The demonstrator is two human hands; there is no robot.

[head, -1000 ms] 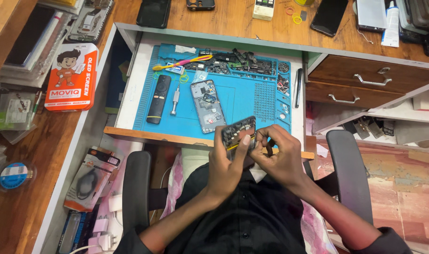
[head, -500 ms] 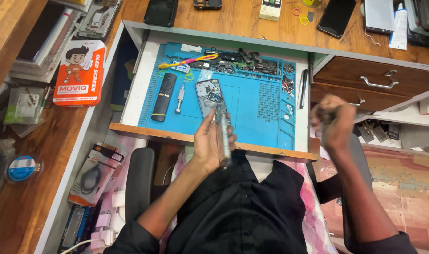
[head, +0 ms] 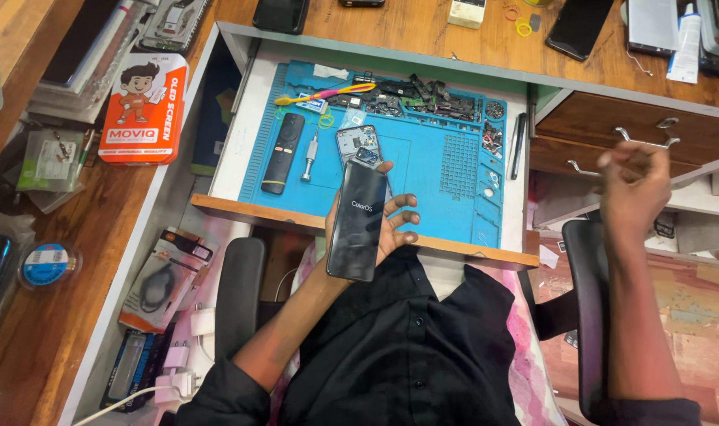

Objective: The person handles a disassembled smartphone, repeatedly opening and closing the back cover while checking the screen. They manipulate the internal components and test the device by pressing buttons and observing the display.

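Blue mat (head: 423, 170) lies in my open drawer. On mat: black remote (head: 281, 153), small silver screwdriver (head: 310, 157) just beside it, opened phone body (head: 355, 143), heap of dark parts (head: 423, 93) along far edge. Orange tin (head: 143, 109) on wooden worktop (head: 391, 28), left of drawer.

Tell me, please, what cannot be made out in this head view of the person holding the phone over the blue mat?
- Right hand: motion-blurred, so whether it holds anything cannot be told.
- Left hand: its palm is hidden behind the phone.
- Opened phone on the blue mat: its lower end is covered by the held phone.
- Small parts along the mat's far edge: too small to identify.
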